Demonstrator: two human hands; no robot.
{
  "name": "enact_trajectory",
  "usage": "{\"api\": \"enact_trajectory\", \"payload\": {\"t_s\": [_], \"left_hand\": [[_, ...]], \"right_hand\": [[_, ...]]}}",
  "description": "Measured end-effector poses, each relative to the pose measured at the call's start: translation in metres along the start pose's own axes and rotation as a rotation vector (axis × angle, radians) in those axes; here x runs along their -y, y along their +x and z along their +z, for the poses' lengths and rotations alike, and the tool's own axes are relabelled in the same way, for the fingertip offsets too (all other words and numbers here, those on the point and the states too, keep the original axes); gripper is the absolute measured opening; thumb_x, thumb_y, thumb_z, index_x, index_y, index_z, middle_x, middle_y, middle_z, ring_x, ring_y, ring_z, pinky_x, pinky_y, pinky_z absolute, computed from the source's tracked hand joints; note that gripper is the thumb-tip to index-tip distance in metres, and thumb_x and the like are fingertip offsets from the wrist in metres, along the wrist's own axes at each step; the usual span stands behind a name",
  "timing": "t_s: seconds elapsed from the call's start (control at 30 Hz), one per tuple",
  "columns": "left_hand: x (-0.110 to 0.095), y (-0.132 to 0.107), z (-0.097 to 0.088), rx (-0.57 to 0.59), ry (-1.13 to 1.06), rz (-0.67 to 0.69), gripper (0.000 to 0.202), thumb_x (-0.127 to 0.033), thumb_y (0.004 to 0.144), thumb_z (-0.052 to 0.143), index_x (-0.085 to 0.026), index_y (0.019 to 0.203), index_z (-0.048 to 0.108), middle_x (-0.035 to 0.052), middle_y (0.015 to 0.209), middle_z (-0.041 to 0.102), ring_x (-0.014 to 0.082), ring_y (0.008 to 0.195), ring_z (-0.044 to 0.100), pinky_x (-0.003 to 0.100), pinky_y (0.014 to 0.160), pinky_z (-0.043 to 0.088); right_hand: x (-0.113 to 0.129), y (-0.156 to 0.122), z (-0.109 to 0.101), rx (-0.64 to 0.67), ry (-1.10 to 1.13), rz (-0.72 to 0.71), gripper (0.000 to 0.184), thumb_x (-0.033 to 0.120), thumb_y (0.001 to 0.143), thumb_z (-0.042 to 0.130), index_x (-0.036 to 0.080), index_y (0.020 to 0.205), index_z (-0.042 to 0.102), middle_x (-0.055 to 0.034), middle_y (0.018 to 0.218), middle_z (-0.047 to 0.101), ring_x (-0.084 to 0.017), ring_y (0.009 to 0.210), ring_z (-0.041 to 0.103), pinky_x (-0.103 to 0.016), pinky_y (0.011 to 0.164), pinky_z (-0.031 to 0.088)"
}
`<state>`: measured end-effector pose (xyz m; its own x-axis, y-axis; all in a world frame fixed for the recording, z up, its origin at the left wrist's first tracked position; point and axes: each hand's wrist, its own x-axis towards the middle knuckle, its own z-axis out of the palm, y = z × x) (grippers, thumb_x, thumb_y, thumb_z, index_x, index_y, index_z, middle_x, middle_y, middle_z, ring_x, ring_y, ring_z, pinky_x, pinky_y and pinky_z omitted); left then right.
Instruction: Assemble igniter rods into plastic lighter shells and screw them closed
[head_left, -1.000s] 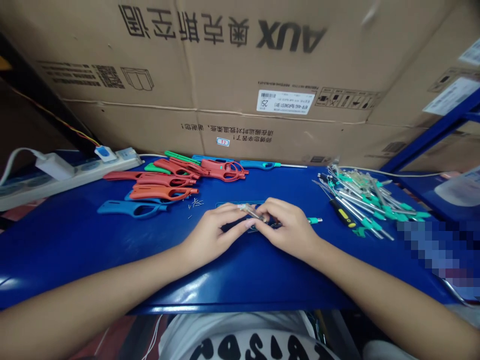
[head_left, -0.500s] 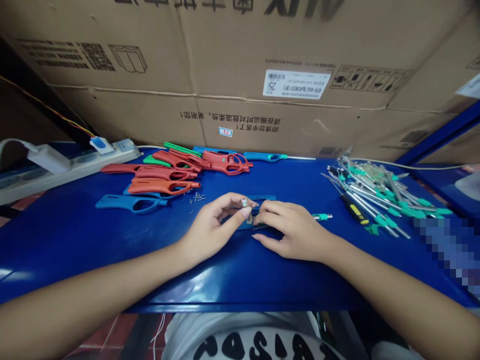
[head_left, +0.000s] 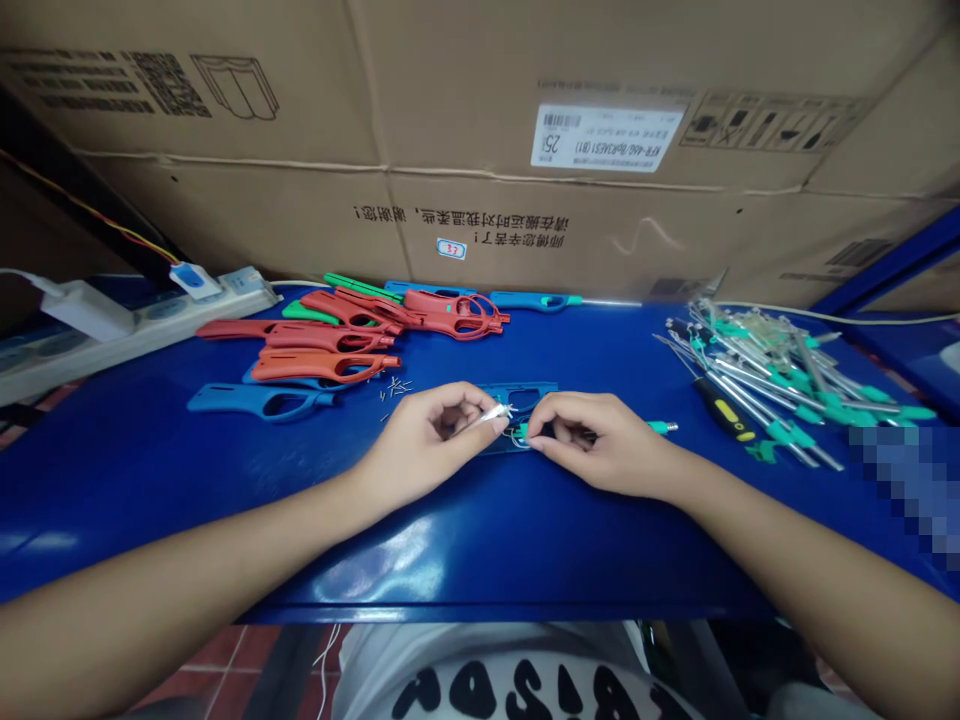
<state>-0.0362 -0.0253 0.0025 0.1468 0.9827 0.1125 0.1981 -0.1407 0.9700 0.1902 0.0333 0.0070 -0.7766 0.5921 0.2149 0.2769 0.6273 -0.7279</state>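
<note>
My left hand [head_left: 429, 440] pinches a small clear tube-like part [head_left: 491, 413] between thumb and fingers at the middle of the blue table [head_left: 487, 530]. My right hand [head_left: 600, 445] rests just to its right, fingertips pressed on a blue lighter shell [head_left: 525, 395] that lies flat on the table. A green-tipped metal nozzle [head_left: 660, 427] sticks out from under my right hand. Both hands' fingertips almost touch over the shell.
Red, blue and green lighter shells [head_left: 330, 350] lie piled at the back left, with small pins [head_left: 394, 388] beside them. A heap of metal rods with green ends [head_left: 780, 385] and a yellow-black screwdriver [head_left: 724, 415] sit right. A power strip [head_left: 142, 320] lies far left. Cardboard boxes [head_left: 480, 150] wall the back.
My left hand has turned the clear part from upright to pointing right, toward my right hand. My right hand's fingers have curled onto the blue shell. The camera tilted slightly downward.
</note>
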Motion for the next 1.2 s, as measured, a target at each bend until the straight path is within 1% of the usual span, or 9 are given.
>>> {"api": "enact_trajectory", "payload": {"t_s": [0.1, 0.2, 0.3, 0.4, 0.5, 0.67, 0.93, 1.1, 1.2], "left_hand": [[0.003, 0.000, -0.001, 0.023, 0.036, 0.015, 0.019, -0.033, 0.086, 0.071, -0.015, 0.091, 0.070, 0.0006, 0.073, 0.064, 0.0103, 0.062, 0.053, 0.022, 0.057, 0.041], [0.005, 0.000, -0.002, 0.019, 0.110, 0.040, 0.020, -0.033, 0.086, 0.072, -0.015, 0.094, 0.073, 0.0008, 0.073, 0.065, 0.0104, 0.061, 0.051, 0.022, 0.057, 0.040], [0.008, 0.000, -0.003, 0.007, 0.178, 0.065, 0.021, -0.034, 0.085, 0.073, -0.015, 0.095, 0.074, 0.0014, 0.074, 0.066, 0.0108, 0.062, 0.050, 0.022, 0.056, 0.040], [0.008, -0.001, -0.003, 0.011, 0.218, 0.080, 0.021, -0.035, 0.085, 0.073, -0.016, 0.095, 0.075, 0.0024, 0.077, 0.067, 0.0111, 0.063, 0.051, 0.023, 0.058, 0.040], [0.007, -0.001, -0.003, 0.020, 0.229, 0.092, 0.019, -0.034, 0.087, 0.072, -0.017, 0.095, 0.076, 0.0027, 0.080, 0.069, 0.0109, 0.063, 0.051, 0.023, 0.057, 0.040], [0.003, -0.001, -0.003, 0.059, 0.260, 0.133, 0.016, -0.032, 0.088, 0.071, -0.019, 0.095, 0.077, 0.0029, 0.082, 0.070, 0.0119, 0.066, 0.055, 0.023, 0.059, 0.041], [0.004, 0.000, -0.003, 0.059, 0.283, 0.164, 0.017, -0.033, 0.089, 0.070, -0.018, 0.095, 0.078, 0.0031, 0.080, 0.070, 0.0123, 0.066, 0.057, 0.023, 0.057, 0.042], [0.005, -0.001, -0.003, 0.066, 0.288, 0.150, 0.018, -0.032, 0.091, 0.068, -0.018, 0.097, 0.077, 0.0049, 0.086, 0.073, 0.0136, 0.070, 0.060, 0.024, 0.060, 0.044], [0.005, -0.001, -0.003, 0.070, 0.298, 0.154, 0.018, -0.032, 0.091, 0.068, -0.019, 0.098, 0.078, 0.0045, 0.086, 0.073, 0.0132, 0.069, 0.060, 0.024, 0.060, 0.043]], "right_hand": [[-0.007, 0.002, -0.002, 0.032, 0.131, 0.067, 0.010, 0.029, 0.093, 0.063, 0.019, 0.091, 0.066, 0.0073, 0.058, 0.047, -0.008, 0.048, 0.037, -0.021, 0.048, 0.031], [-0.010, 0.003, -0.002, 0.040, 0.203, 0.045, 0.010, 0.028, 0.092, 0.065, 0.018, 0.091, 0.067, 0.0051, 0.065, 0.054, -0.007, 0.050, 0.040, -0.020, 0.049, 0.032], [-0.011, 0.004, 0.000, 0.037, 0.198, -0.001, 0.011, 0.027, 0.092, 0.065, 0.018, 0.093, 0.070, 0.0019, 0.074, 0.061, -0.006, 0.052, 0.042, -0.020, 0.050, 0.034], [-0.011, 0.004, 0.002, 0.036, 0.186, -0.013, 0.013, 0.028, 0.093, 0.065, 0.018, 0.095, 0.072, -0.0002, 0.079, 0.064, -0.007, 0.054, 0.043, -0.021, 0.051, 0.036], [-0.012, 0.005, 0.003, 0.022, 0.194, 0.016, 0.015, 0.030, 0.093, 0.063, 0.018, 0.096, 0.072, -0.0005, 0.078, 0.064, -0.007, 0.055, 0.046, -0.021, 0.052, 0.037], [-0.012, 0.006, 0.003, 0.010, 0.221, 0.084, 0.015, 0.031, 0.093, 0.063, 0.018, 0.096, 0.070, 0.0016, 0.073, 0.061, -0.008, 0.055, 0.046, -0.020, 0.051, 0.036], [-0.013, 0.006, 0.001, 0.019, 0.259, 0.117, 0.019, 0.034, 0.092, 0.063, 0.017, 0.096, 0.071, -0.0016, 0.080, 0.065, -0.009, 0.059, 0.050, -0.022, 0.053, 0.039], [-0.013, 0.007, -0.001, 0.040, 0.231, 0.047, 0.018, 0.030, 0.095, 0.059, 0.018, 0.095, 0.072, -0.0049, 0.090, 0.068, -0.013, 0.072, 0.059, -0.025, 0.062, 0.045], [-0.014, 0.006, -0.001, 0.044, 0.236, 0.033, 0.018, 0.029, 0.096, 0.059, 0.018, 0.094, 0.072, -0.0049, 0.089, 0.068, -0.013, 0.074, 0.060, -0.026, 0.064, 0.046]]}}
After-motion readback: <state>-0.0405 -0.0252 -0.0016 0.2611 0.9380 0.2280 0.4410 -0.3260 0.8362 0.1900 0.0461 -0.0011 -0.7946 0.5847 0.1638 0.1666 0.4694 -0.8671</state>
